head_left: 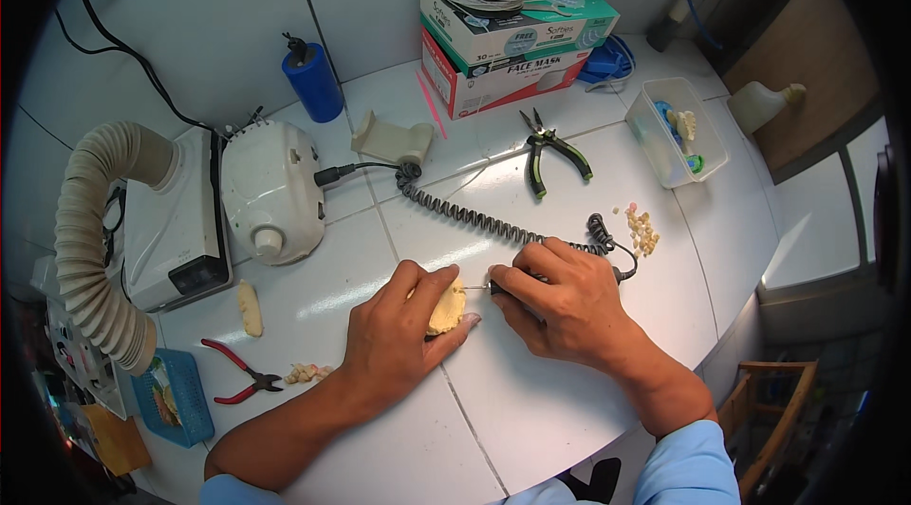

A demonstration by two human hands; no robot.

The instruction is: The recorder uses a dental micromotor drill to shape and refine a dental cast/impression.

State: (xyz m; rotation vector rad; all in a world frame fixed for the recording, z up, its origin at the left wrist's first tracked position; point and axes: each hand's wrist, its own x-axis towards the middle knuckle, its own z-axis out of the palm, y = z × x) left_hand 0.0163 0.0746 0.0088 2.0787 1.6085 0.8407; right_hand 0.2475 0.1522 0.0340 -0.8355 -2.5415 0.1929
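My left hand [399, 325] grips a pale yellow plaster dental cast [448, 313], with thumb and fingers around its sides. Much of the cast is hidden under the fingers. In my right hand [569, 301] is a black rotary handpiece [497, 288], its thin metal bit pointing left at the cast's edge. Whether the bit touches the cast, I cannot tell. A coiled black cord [474, 217] runs from the handpiece to the white motor control box [275, 192] on the left.
Green-handled pliers [550, 154] lie beyond my hands, red-handled pliers [242, 374] by my left forearm. Small tooth-like pieces [642, 232] are piled at right. Stacked boxes [512, 40], a clear tub [674, 135], a blue basket [177, 396] and a ribbed hose [90, 211] stand around.
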